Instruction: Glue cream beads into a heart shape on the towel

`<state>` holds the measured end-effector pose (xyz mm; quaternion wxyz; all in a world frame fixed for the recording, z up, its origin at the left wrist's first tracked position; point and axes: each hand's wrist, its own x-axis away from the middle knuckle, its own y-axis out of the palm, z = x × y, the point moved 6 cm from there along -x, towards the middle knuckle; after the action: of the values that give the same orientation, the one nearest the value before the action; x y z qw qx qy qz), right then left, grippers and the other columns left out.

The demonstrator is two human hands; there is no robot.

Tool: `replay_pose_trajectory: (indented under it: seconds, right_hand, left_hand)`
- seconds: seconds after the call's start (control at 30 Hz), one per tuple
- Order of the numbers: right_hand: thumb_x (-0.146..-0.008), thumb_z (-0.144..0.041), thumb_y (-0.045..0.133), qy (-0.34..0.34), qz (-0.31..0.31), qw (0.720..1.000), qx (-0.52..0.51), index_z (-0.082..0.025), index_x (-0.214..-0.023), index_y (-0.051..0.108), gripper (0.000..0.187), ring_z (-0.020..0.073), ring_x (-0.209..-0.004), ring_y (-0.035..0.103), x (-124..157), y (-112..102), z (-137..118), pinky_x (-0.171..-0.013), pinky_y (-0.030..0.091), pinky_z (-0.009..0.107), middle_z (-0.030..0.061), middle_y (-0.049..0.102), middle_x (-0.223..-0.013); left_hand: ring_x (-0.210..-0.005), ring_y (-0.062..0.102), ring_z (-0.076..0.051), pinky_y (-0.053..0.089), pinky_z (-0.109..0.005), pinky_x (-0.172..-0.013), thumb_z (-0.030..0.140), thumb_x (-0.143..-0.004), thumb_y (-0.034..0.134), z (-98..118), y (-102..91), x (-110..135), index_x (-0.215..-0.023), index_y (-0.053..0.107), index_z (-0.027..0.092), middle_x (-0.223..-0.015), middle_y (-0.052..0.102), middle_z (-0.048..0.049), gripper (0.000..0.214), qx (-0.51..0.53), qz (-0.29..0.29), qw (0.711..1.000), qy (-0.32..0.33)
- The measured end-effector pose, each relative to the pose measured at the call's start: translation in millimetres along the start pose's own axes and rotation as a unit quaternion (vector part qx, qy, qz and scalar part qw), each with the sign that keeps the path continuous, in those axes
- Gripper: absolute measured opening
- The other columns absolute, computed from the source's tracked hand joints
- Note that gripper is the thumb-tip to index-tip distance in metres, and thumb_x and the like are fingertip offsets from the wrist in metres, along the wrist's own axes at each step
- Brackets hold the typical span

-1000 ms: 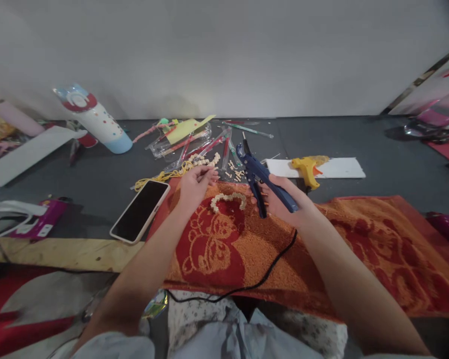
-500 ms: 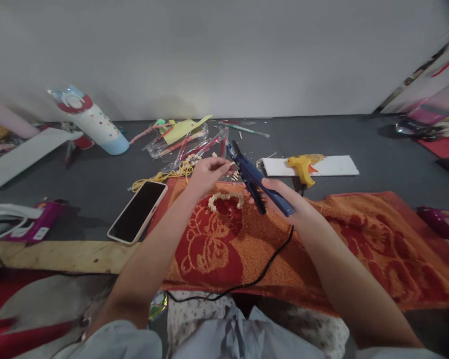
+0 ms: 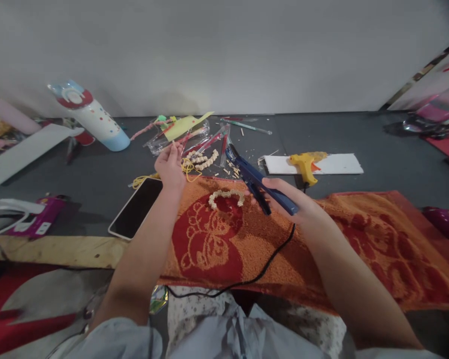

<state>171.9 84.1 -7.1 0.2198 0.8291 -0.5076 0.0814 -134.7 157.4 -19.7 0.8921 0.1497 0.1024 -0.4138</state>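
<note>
My right hand (image 3: 290, 197) is closed around blue-handled pliers (image 3: 252, 174), their jaws pointing away over the table. Up and to the left of them, my left hand (image 3: 171, 164) is raised with its fingertips pinched together on what looks like a short pale stick (image 3: 174, 143), hard to make out. Cut pale bits (image 3: 234, 169) lie scattered under the pliers' jaws. A curved cream bead-like strip (image 3: 226, 193) rests on the orange and red towel (image 3: 277, 244). Similar cream strips (image 3: 205, 162) and yellow string (image 3: 145, 180) lie close to my left hand.
A yellow glue gun (image 3: 305, 167) sits on a white board (image 3: 340, 163), its black cord crossing the towel. At left are a phone (image 3: 136, 209), a purple power strip (image 3: 41, 217) and a dotted bottle (image 3: 97, 119). Plastic packets (image 3: 194, 132) lie at the back.
My left hand has moved left, away from the pliers' jaws, and lifted up with fingers pointing upward. The pliers in my right hand have barely moved.
</note>
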Motion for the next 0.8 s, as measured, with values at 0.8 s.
replay_pose_trajectory:
  seconds: [0.8]
  right_hand:
    - [-0.069, -0.076, 0.056, 0.0, -0.045, 0.992, -0.114, -0.026, -0.092, 0.064, 0.056, 0.0283, -0.093, 0.064, -6.8, -1.6, -10.8, -0.075, 0.055, 0.042, 0.0106, 0.069, -0.091]
  left_hand:
    - [-0.065, 0.053, -0.019, 0.037, -0.031, -0.074, 0.032, -0.092, 0.056, 29.2, 41.5, 62.2, -0.095, 0.065, 0.026, -0.063, 0.058, 0.0007, 0.011, -0.38, -0.233, 0.885, 0.135]
